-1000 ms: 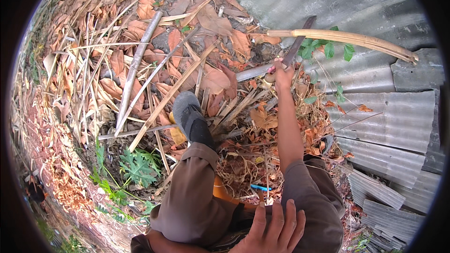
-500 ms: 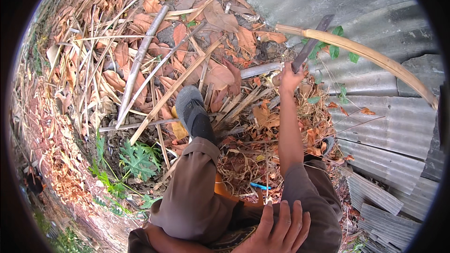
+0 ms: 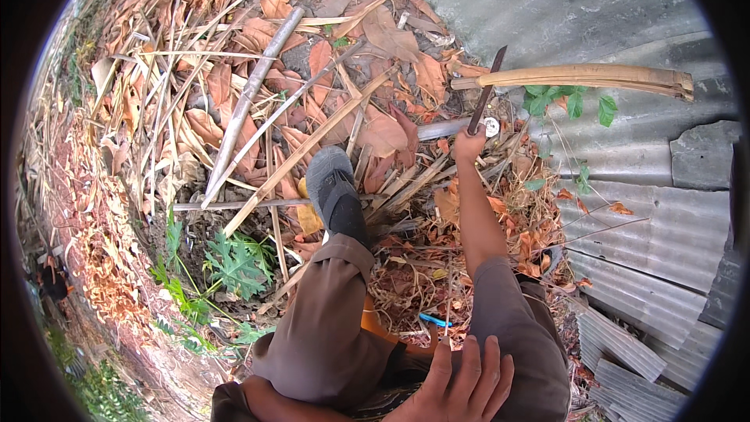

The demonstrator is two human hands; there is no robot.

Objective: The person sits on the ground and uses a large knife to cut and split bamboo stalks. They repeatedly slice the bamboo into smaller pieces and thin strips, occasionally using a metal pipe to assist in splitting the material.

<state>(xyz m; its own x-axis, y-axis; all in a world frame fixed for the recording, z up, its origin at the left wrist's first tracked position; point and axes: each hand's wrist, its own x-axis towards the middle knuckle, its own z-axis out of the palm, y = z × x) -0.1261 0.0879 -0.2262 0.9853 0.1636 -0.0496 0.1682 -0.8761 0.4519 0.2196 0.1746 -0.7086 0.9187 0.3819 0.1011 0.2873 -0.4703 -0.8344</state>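
My right hand [image 3: 469, 145] reaches forward with its fingers wrapped round the handle of a machete [image 3: 488, 87]. The dark blade points up and away, crossing a tan length of split bamboo [image 3: 594, 76] near its left end. Whether the blade is lodged in the bamboo, I cannot tell. Just below the blade, a pale round cut end [image 3: 491, 126] of a grey pole shows beside my right hand. At the lower edge my left hand [image 3: 461, 384] rests over my right thigh, fingers spread, holding nothing.
Corrugated metal sheets [image 3: 641, 227] stand along the right, with a green leafy vine [image 3: 574, 101] against them. Dry leaves and sticks cover the ground, including a grey pole [image 3: 254, 101]. My shoe [image 3: 330, 176] is among them. A blue object [image 3: 435, 320] lies between my legs.
The machete and my right hand have moved slightly left and down. The bamboo's right end has swung up, and its strong bend has straightened. My left hand stays about where it was.
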